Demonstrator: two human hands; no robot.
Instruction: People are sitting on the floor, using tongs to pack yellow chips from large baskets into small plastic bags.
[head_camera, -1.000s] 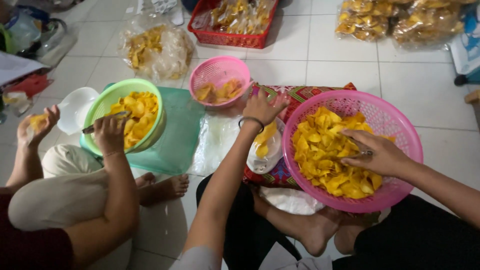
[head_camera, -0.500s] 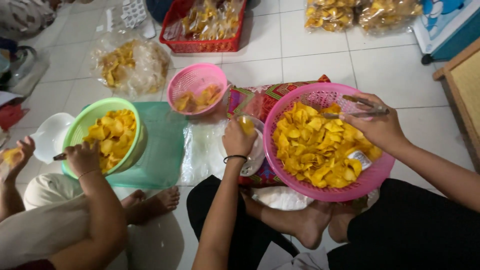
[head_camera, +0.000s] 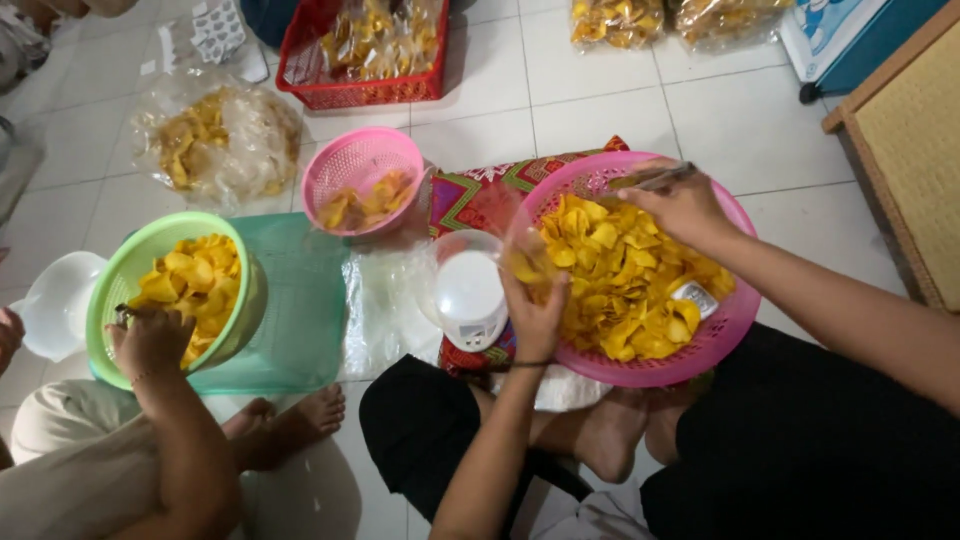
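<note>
- Left hand (head_camera: 535, 305), centre of the frame: fingers clenched on a clear plastic bag (head_camera: 528, 258) that holds a few yellow chips; the bag hangs at the left rim of the large pink basket (head_camera: 740, 300).
- Right hand (head_camera: 680, 205), upper right of centre: clenched on a thin metal utensil (head_camera: 655, 178), held over the far rim of the same basket.
- Large pink basket: heaped with yellow chips (head_camera: 620, 275); a small white object lies among them at the right.
- Just left of the bag: a small white scale (head_camera: 470, 295) on a patterned cloth (head_camera: 480, 195).
- Upper centre: a small pink basket (head_camera: 362, 180) with a few chips.
- Left of the frame: another person's hand (head_camera: 150, 340) rests on the rim of a green basket (head_camera: 120, 290) of chips, above a green lid (head_camera: 300, 300).
- Top of the frame: a red crate (head_camera: 370, 60) of bagged chips on the tiled floor (head_camera: 600, 100).
</note>
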